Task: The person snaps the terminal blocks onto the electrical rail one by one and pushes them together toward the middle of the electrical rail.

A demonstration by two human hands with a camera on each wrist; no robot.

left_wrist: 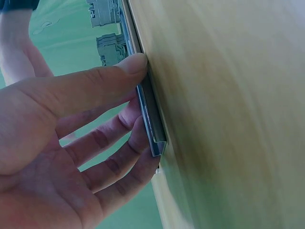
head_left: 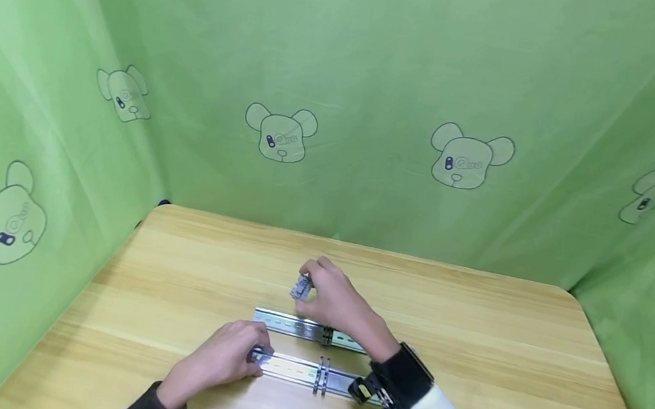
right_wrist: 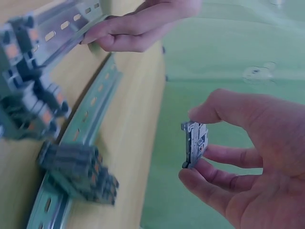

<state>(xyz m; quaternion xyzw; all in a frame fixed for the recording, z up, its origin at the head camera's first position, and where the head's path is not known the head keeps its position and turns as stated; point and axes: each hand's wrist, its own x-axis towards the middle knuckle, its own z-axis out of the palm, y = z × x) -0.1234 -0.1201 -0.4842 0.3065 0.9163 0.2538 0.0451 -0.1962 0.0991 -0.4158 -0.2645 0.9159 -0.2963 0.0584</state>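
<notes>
My left hand point(head_left: 232, 353) grips the left end of the near slotted metal DIN rail point(head_left: 289, 368). In the left wrist view its thumb point(left_wrist: 133, 64) lies along the rail's edge, with fingers on the other side. My right hand point(head_left: 334, 297) pinches a small grey terminal block point(right_wrist: 195, 143) between thumb and fingertips, above the table beyond the far DIN rail point(head_left: 285, 323). Terminal blocks point(right_wrist: 28, 81) with orange spots are fitted on the near rail. On the far rail sits a group of dark terminal blocks point(right_wrist: 78, 169).
Both rails lie roughly parallel on a wooden table point(head_left: 500, 348). My right forearm passes over their right parts and partly hides them. Green cloth point(head_left: 375, 67) with printed bear heads hangs behind the table and at both sides.
</notes>
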